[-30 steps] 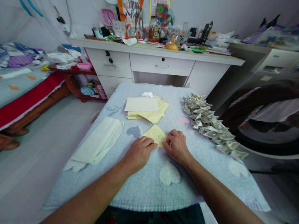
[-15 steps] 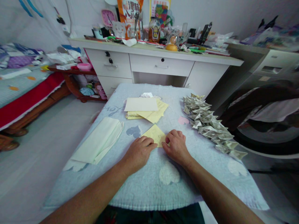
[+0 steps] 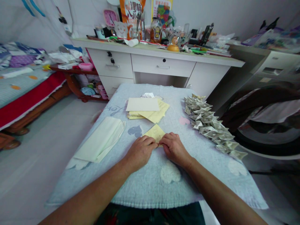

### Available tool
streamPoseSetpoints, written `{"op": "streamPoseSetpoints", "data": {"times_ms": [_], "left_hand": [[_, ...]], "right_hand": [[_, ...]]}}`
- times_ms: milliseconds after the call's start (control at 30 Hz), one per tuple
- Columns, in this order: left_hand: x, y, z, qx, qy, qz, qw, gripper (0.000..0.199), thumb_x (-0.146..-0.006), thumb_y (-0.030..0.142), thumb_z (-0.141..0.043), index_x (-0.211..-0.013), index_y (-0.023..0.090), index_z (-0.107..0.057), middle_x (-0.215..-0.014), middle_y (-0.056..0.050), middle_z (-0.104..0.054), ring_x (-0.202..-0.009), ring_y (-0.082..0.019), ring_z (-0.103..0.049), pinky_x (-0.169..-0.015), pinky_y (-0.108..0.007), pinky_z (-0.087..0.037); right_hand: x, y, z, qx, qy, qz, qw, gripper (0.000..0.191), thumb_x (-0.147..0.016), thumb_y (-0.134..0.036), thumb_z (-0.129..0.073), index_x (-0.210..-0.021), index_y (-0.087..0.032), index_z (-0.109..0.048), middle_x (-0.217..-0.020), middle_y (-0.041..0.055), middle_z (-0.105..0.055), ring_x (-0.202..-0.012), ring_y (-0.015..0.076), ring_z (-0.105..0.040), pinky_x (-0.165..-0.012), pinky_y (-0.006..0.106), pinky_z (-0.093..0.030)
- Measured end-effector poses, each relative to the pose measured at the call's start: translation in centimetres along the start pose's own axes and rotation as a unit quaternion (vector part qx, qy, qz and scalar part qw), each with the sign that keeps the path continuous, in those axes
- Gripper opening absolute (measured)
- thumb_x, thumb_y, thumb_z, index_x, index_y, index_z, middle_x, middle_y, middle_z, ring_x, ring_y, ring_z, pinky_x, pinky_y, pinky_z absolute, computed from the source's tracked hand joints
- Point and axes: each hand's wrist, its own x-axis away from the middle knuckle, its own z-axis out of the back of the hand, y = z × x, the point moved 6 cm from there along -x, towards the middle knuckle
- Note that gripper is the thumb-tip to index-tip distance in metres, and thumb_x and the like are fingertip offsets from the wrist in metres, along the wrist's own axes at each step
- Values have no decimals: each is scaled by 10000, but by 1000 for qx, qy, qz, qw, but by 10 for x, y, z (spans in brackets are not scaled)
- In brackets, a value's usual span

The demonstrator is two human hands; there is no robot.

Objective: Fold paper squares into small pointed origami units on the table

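A small yellow sheet of paper [image 3: 155, 131] lies on the cloth-covered table [image 3: 140, 190], one corner pointing away from me. My left hand [image 3: 142, 151] is closed at its near left edge, fingers curled and thumb tip on the paper. At the near right edge, my right hand [image 3: 174, 148] pinches the paper, its fingertips close to the left thumb. The near edge is partly hidden by the fingers. Just beyond sits a stack of yellow paper [image 3: 154, 116] with a pale card [image 3: 142, 104] on top.
Left of my hands lies a folded pale green sheet [image 3: 99, 140]. On the right stretches a long row of folded paper pieces [image 3: 208, 125]. A crumpled white tissue [image 3: 148, 95] is behind the stack. Beyond stands a cluttered white desk [image 3: 150, 50]; a washing machine [image 3: 269, 65] is at right.
My right hand has slid left along the paper's near edge, bringing its fingertips close to my left thumb. The left hand has barely moved. The whole view has shifted slightly.
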Motion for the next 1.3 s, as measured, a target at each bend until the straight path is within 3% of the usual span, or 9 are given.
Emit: {"op": "streamPoseSetpoints", "data": {"times_ms": [100,233,367,500,700,1000,1167,1300], "left_hand": [[0,-1,6,54,8,13,998,340,-830,71,-507,-1116,225,-610,-1035,-43,-646,-997,-208,-540,-890,-369,-450],[3,-12,13,136,48,76,987,453,-782,19,-475,-1196,197,-510,-1061,-46,-653,-1016,-184,-572,-924,-352,-458],[4,-16,14,166,60,96,980,423,-781,4,-417,-1137,207,-520,-1057,-35,-631,-1021,-164,-581,-917,-325,-465],[2,-13,18,157,63,92,981,270,-806,55,-431,-963,204,-592,-1050,-42,-560,-1003,-168,-567,-884,-307,-470],[-4,-13,11,142,59,109,982,54,-818,158,-532,-810,190,-573,-925,-30,-527,-892,-173,-552,-830,-314,-463],[-3,-14,9,46,67,165,983,15,-795,199,-606,-802,202,-593,-970,-38,-558,-946,-219,-482,-827,-364,-383],[-2,-15,10,23,50,202,978,84,-781,244,-638,-853,228,-599,-1026,-29,-566,-992,-240,-455,-804,-373,-342],[-2,-16,9,26,43,203,978,107,-779,253,-637,-871,230,-587,-1029,-24,-564,-997,-238,-452,-809,-370,-333]], "right_hand": [[0,-1,2,-9,-3,-19,1000,162,-865,-133,-513,-889,-196,-661,-896,39,-611,-895,191,-462,-798,324,-293],[-3,-4,3,1,-3,-45,999,102,-874,-203,-539,-871,-199,-641,-906,36,-611,-906,197,-449,-780,325,-286],[-5,-6,0,30,-10,-73,997,72,-864,-235,-553,-855,-193,-611,-921,40,-607,-909,207,-442,-766,327,-276],[-7,-6,-4,64,-32,-91,993,74,-857,-259,-553,-877,-195,-586,-943,43,-589,-916,209,-436,-758,325,-266],[-10,-7,-5,85,-52,-110,989,107,-870,-291,-523,-892,-200,-574,-957,47,-585,-922,218,-440,-751,332,-261],[-8,-11,-8,118,-2,-134,984,157,-867,-353,-526,-883,-200,-559,-955,63,-580,-922,241,-448,-773,359,-274],[-3,-8,-6,117,19,-149,982,207,-845,-362,-548,-1003,-228,-560,-985,70,-551,-952,257,-446,-818,376,-289],[3,1,0,109,29,-163,980,352,-814,-341,-566,-1151,-249,-523,-1094,87,-519,-1003,266,-437,-877,395,-292]]}}
